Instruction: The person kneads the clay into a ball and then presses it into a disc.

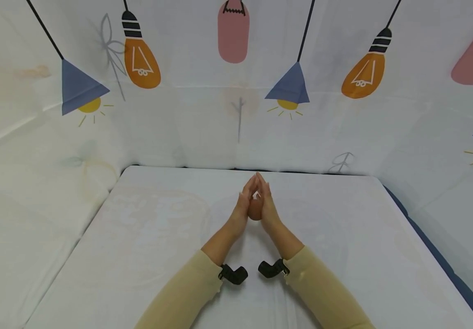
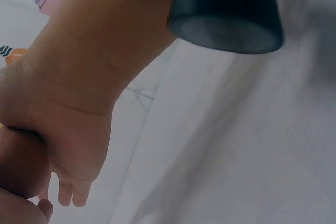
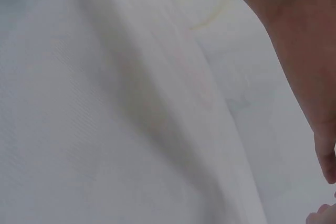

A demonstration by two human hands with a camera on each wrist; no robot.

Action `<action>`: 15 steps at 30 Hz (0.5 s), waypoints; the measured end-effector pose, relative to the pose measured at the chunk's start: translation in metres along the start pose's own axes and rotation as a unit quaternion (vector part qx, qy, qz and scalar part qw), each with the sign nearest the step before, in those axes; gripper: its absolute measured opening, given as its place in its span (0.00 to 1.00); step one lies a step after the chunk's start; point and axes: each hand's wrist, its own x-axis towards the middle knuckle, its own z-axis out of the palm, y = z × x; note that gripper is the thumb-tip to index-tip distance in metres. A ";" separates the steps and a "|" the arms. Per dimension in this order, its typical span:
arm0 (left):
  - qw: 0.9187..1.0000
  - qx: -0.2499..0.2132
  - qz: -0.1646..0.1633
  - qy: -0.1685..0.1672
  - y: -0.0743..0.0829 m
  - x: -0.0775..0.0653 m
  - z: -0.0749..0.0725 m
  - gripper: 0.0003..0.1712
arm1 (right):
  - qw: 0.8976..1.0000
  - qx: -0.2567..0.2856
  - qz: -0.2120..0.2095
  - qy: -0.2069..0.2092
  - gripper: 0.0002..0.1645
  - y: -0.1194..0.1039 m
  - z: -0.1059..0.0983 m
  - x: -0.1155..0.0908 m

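Note:
A smooth brown egg (image 1: 255, 209) is held between the two palms above the white-covered table (image 1: 158, 265). My left hand (image 1: 241, 205) presses it from the left with its fingers straight. From the other side my right hand (image 1: 267, 208) presses with straight fingers too. The fingertips of both hands meet at the top, pointing away from me. In the left wrist view the egg (image 2: 23, 163) shows beside the left palm (image 2: 73, 140), partly hidden by the hands. The right wrist view catches the right hand (image 3: 320, 87) at its edge, while the egg is out of sight there.
Behind the table hangs a white cloth (image 1: 203, 123) printed with lamps and bulbs, and it continues along the left side. Dark wrist camera mounts (image 1: 235, 275) stick out inward from both sleeves (image 1: 193, 288). A dark blue strip (image 1: 433, 253) runs along the table's right edge.

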 end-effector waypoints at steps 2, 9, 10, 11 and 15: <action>1.000 0.014 0.000 0.019 -0.001 0.002 0.000 0.60 | 1.000 -0.001 -0.015 -0.013 0.42 0.000 0.002 -0.003; 0.996 0.071 -0.017 0.054 -0.006 0.004 -0.001 0.44 | 0.992 -0.065 -0.101 -0.031 0.40 -0.005 0.006 -0.013; 0.995 0.077 -0.021 0.054 -0.007 0.003 -0.001 0.41 | 0.991 -0.065 -0.113 -0.030 0.40 -0.006 0.006 -0.014; 0.995 0.081 -0.027 0.054 -0.008 0.003 -0.001 0.39 | 0.990 -0.064 -0.126 -0.029 0.42 -0.007 0.007 -0.014; 0.992 0.107 -0.055 0.047 -0.010 0.000 -0.003 0.35 | 0.986 -0.057 -0.157 -0.016 0.49 -0.012 0.006 -0.012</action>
